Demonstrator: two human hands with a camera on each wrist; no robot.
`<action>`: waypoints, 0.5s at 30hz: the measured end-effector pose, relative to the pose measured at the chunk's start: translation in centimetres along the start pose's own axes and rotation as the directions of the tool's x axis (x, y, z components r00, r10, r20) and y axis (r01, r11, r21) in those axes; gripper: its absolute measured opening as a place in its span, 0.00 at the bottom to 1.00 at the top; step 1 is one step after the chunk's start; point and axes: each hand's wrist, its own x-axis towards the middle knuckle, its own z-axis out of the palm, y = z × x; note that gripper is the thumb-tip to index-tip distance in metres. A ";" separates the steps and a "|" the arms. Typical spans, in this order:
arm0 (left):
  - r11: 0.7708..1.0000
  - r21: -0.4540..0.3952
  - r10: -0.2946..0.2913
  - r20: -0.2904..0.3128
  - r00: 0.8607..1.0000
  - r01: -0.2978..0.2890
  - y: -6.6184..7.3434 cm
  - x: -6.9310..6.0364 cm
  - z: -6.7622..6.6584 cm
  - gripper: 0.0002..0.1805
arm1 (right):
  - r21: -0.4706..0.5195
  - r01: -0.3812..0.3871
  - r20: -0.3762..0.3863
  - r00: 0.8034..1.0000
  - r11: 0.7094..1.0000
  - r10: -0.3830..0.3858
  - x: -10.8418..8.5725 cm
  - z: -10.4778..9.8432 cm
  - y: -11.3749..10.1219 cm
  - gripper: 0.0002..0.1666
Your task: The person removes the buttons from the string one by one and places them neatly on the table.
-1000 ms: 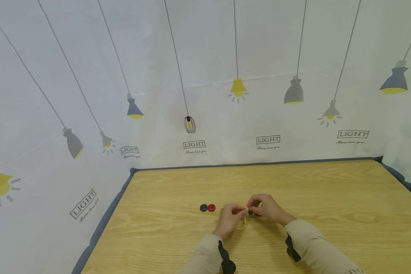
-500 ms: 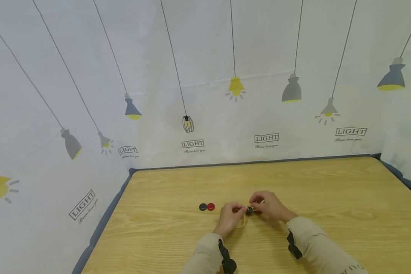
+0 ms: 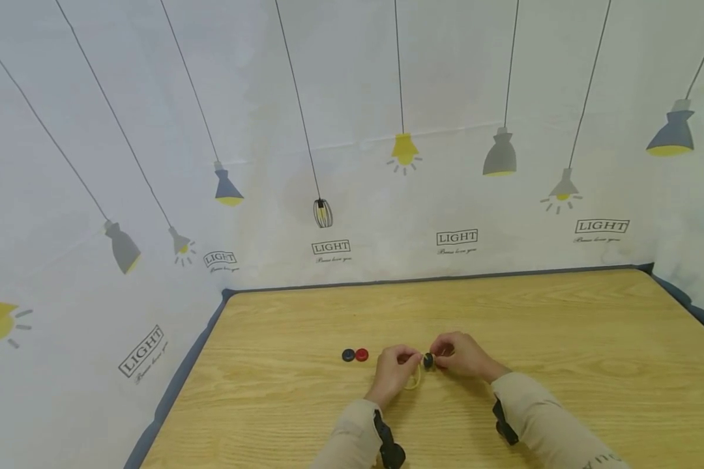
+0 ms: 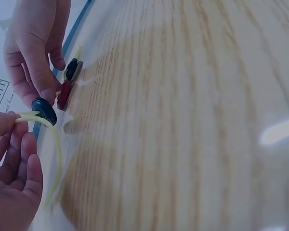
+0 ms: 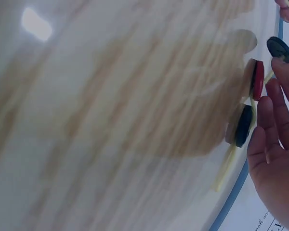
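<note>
A dark button threaded on a yellow cord stands on edge between my two hands. My left hand pinches the cord close to the button's left side, and a loop of cord hangs below it. From the other side, the fingertips of my right hand grip the dark button at its edge. Beyond it, a red button and another dark button sit on the same cord, low against the table beside my right hand. The cord's tail runs past them. My right fingers partly hide these in the head view.
On the wooden table, a loose dark button and a red button lie side by side, left of my left hand. A white printed curtain stands behind the table's far edge.
My right hand has moved from above the cord, a little to the right, down to the dark button. The dark button has turned up onto its edge. My left hand keeps its pinch.
</note>
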 end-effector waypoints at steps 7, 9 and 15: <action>1.000 -0.004 0.011 -0.006 1.000 -0.011 0.0 0.1 -0.1 0.07 | -0.038 -0.018 -0.016 1.000 0.999 0.017 0.3 0.4 0.2 0.02; 1.000 -0.008 0.009 -0.003 1.000 -0.009 0.1 0.2 -0.1 0.07 | -0.037 -0.027 -0.018 1.000 0.999 0.026 0.4 0.5 0.3 0.03; 0.999 -0.045 -0.006 -0.005 1.000 0.006 0.0 0.2 -0.2 0.08 | -0.038 -0.013 -0.039 0.999 0.999 0.012 0.4 0.5 0.2 0.02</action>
